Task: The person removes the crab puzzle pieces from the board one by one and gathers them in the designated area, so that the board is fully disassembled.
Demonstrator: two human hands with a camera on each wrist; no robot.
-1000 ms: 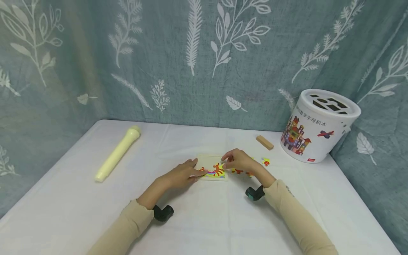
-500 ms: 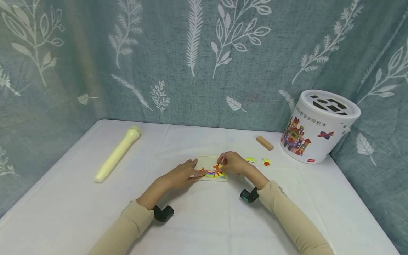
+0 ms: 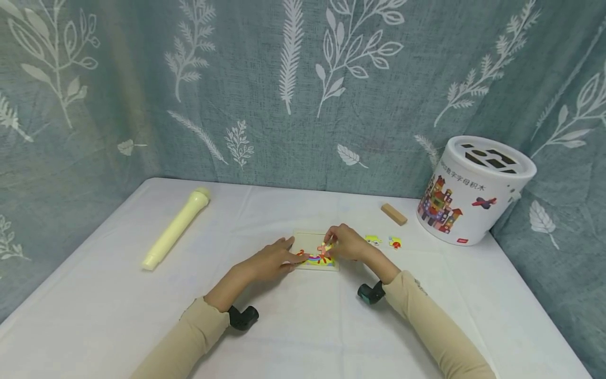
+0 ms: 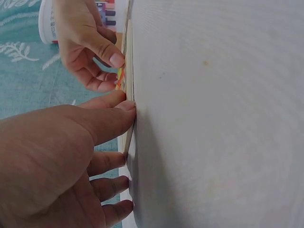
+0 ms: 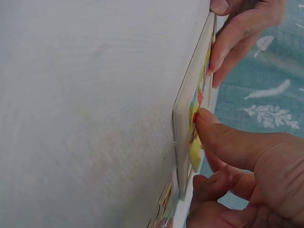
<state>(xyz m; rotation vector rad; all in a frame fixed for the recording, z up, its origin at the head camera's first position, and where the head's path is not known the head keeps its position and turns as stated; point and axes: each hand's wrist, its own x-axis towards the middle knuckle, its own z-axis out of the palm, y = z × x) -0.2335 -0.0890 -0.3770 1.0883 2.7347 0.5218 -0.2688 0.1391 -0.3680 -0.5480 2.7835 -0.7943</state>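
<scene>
A shallow wooden puzzle board (image 3: 306, 240) lies mid-table, its near part filled with a yellow, red and rainbow picture. My left hand (image 3: 267, 261) rests at its left side, fingers spread and fairly straight; in the left wrist view the left thumb (image 4: 114, 118) lies along the near edge. Over the right part of the board, my right hand (image 3: 349, 243) pinches a puzzle piece (image 3: 324, 249). From the right wrist view, the yellow piece (image 5: 195, 156) looks tilted against the board, partly covered by the thumb. Whether it sits in place I cannot tell.
Loose puzzle pieces (image 3: 372, 240) lie right of the board, one (image 3: 395, 242) farther right; others (image 5: 164, 204) show by the board's edge. A wooden block (image 3: 394, 214) and a white block bucket (image 3: 466, 195) stand behind them. A pale yellow microphone-shaped stick (image 3: 176, 230) lies at left.
My right hand has moved a little left, farther over the board, uncovering a loose piece behind it. It has barely shifted in the last half second. My left hand stays put.
</scene>
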